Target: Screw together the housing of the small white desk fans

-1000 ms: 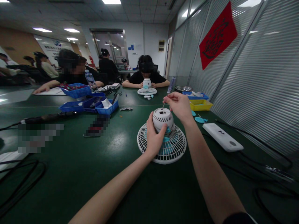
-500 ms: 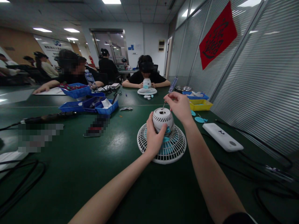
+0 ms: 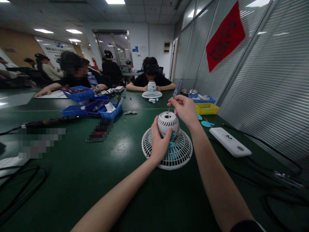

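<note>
A white fan point(image 3: 177, 161) rests grille-down on the green table, its rounded motor housing on top and light blue parts visible under the grille. My left hand point(image 3: 159, 143) wraps round the near left side of the housing, thumb on the front. Above the housing, my right hand point(image 3: 183, 109) pinches the shaft of a screwdriver point(image 3: 178, 87) with a clear purple handle. The screwdriver leans slightly, its tip down at the opening in the housing top; the exact contact is too small to tell.
Blue trays point(image 3: 112, 111) with parts stand back left, a yellow tray point(image 3: 207, 109) and light blue pieces point(image 3: 207, 124) back right. A white power bank point(image 3: 229, 141) and cables lie right. Across the table, a person holds another fan point(image 3: 152, 94).
The screwdriver handle has shifted slightly left and stands a little more upright. The fingers of my right hand have moved slightly on the shaft. My left hand and the fan look unmoved.
</note>
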The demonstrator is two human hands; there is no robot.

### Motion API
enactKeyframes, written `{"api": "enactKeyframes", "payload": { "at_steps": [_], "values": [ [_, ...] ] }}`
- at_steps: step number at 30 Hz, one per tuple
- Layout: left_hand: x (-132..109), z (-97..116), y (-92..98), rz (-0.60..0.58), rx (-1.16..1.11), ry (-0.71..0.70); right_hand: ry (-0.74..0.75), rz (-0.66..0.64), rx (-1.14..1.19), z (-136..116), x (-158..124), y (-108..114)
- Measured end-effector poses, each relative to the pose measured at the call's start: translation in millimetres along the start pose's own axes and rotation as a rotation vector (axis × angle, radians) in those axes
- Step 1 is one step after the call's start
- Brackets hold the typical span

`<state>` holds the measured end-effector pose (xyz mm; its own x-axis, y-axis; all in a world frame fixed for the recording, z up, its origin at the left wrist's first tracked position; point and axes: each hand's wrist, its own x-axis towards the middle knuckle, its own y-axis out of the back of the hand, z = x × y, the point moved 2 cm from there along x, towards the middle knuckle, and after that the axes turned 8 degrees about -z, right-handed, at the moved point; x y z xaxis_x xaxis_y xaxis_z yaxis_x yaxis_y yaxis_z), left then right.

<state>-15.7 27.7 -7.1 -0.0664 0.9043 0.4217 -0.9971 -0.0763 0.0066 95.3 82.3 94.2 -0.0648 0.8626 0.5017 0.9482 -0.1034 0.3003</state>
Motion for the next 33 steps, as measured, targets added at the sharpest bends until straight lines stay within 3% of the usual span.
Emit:
{"api": "enactKeyframes", "payload": {
  "at_steps": [9,22,26,33],
  "values": [
    [-1.2,-0.1,0.0,-0.011,-0.002,0.000,0.057,0.060,-0.180,0.3,-1.0,4.1],
    [-0.6,0.0,-0.6,0.009,-0.004,0.006,0.020,0.041,-0.013,0.4,0.5,0.9],
    [-1.0,1.2,-0.3,0.007,0.000,0.006,0.021,0.006,-0.032,1.6,1.3,0.9],
    [-0.8,1.8,-1.3,-0.002,-0.001,0.016,0.064,0.054,-0.182,1.4,-0.3,2.9]
  ]
}}
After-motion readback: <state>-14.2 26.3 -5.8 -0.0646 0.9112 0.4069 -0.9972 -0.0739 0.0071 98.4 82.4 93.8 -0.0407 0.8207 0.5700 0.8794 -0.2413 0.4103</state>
